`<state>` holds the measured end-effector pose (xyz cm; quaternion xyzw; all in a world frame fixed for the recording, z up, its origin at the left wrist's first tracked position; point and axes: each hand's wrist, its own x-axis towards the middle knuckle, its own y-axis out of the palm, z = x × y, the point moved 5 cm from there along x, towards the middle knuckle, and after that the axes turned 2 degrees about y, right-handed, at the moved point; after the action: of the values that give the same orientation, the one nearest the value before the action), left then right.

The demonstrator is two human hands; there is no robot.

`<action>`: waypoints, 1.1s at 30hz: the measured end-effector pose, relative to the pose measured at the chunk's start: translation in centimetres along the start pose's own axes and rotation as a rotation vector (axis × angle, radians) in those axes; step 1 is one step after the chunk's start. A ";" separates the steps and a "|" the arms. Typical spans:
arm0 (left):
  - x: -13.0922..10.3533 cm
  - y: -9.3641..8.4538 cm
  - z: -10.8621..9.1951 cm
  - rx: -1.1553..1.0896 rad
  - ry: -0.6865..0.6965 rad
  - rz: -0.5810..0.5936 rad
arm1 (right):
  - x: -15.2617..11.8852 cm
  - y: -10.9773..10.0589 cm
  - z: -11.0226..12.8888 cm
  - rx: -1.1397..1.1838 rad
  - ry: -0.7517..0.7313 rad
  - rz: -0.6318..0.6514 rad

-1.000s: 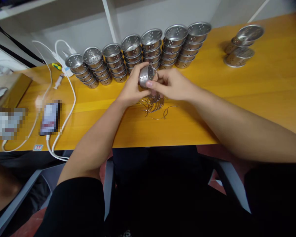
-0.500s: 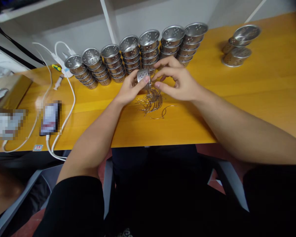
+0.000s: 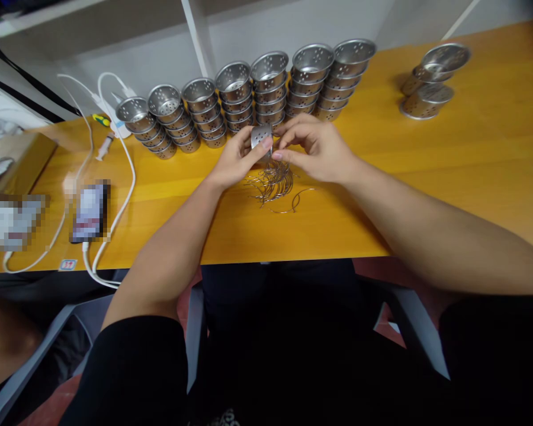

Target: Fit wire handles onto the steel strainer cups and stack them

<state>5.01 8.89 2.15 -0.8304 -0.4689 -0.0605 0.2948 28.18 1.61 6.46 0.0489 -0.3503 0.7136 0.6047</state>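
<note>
My left hand is closed round a small perforated metal cup, which is tilted on its side above the table. My right hand is at the cup's rim, thumb and fingers pinched together; what they hold, if anything, is too small to make out. Just below the cup lies a pile of thin curved wires, with a couple of loose wires nearer the front edge. Several stacks of the same kind of cup stand in a row behind my hands.
More metal cups stand at the right back of the yellow table. On the left are a phone, white cables, a syringe and a cardboard box. A person's leg shows at lower left.
My right hand's fingers have closed together and come nearer the cup's rim. The cup in my left hand has shifted slightly to the right.
</note>
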 end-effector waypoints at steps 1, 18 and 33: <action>0.0 0.0 -0.1 0.008 0.006 -0.004 | 0.1 0.0 -0.1 -0.001 0.003 -0.008; 1.2 -1.1 4.6 -0.001 0.032 -0.142 | -0.1 -0.6 -2.8 -0.041 -0.008 0.166; 0.4 -0.2 1.6 -0.002 0.095 -0.043 | -0.7 -0.4 1.9 -0.173 -0.052 0.088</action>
<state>4.77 10.11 1.08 -0.8167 -0.4719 -0.1066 0.3146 28.03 -0.02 7.70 -0.0006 -0.4281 0.7052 0.5652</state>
